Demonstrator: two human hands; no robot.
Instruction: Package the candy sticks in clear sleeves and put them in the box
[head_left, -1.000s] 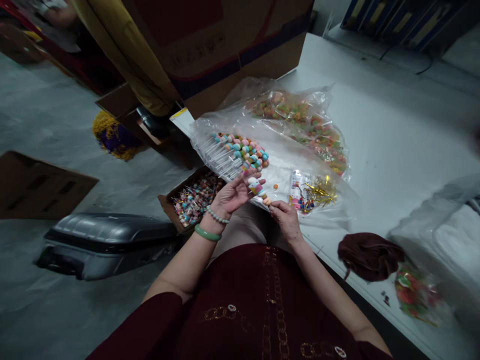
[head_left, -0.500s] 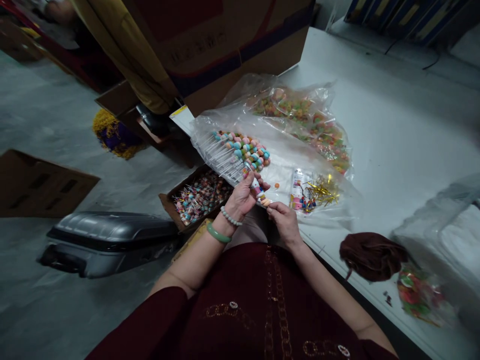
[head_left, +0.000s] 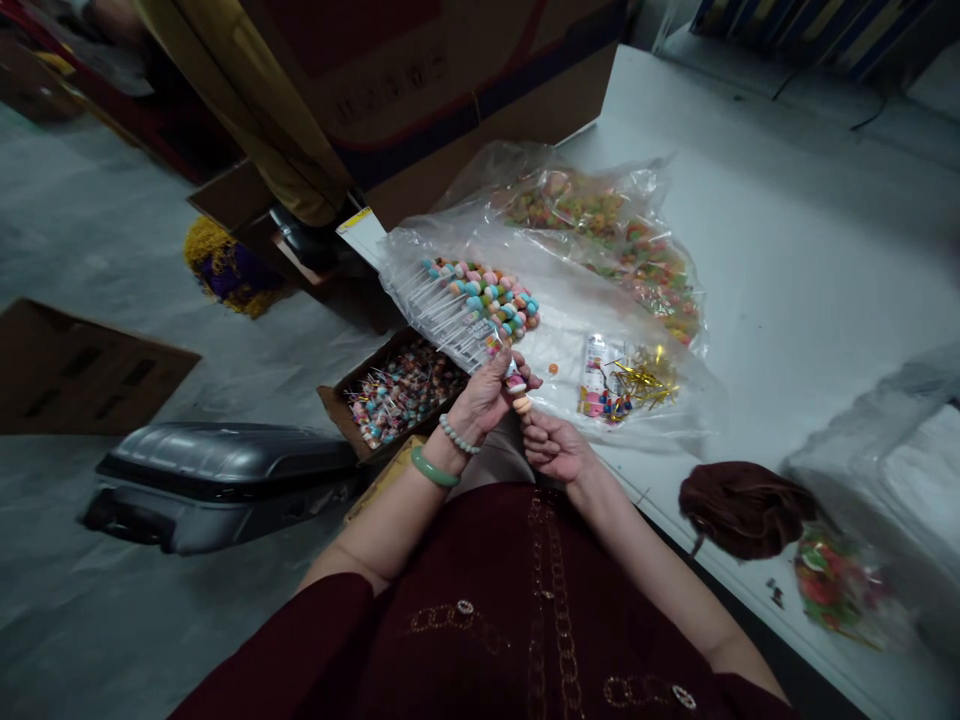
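My left hand (head_left: pixel 484 398), with a bead bracelet and a green bangle at its wrist, is closed around a candy lollipop (head_left: pixel 522 404) in a printed clear wrapper. Below it, my right hand (head_left: pixel 555 446) pinches the lollipop's lower end; the exact spot between the fingertips is too small to make out. Just beyond my left hand, a row of stick candies (head_left: pixel 487 292) in pink, blue and orange lies on a clear plastic sheet, white sticks pointing left. To the right are printed wrappers (head_left: pixel 595 378) and gold twist ties (head_left: pixel 646 380). One loose orange candy (head_left: pixel 553 369) lies between.
A carton of wrapped candies (head_left: pixel 397 395) stands low on the left, beside a grey suitcase (head_left: pixel 225 470). Bags of gummy rings (head_left: pixel 577 208) lie farther back, before a big cardboard box (head_left: pixel 480 90). A brown cloth (head_left: pixel 746 508) rests on the white table's (head_left: pixel 795 250) right side.
My right hand has shifted slightly left and down, its fingers now curled under the lollipop's lower end. My left hand keeps its hold in nearly the same place.
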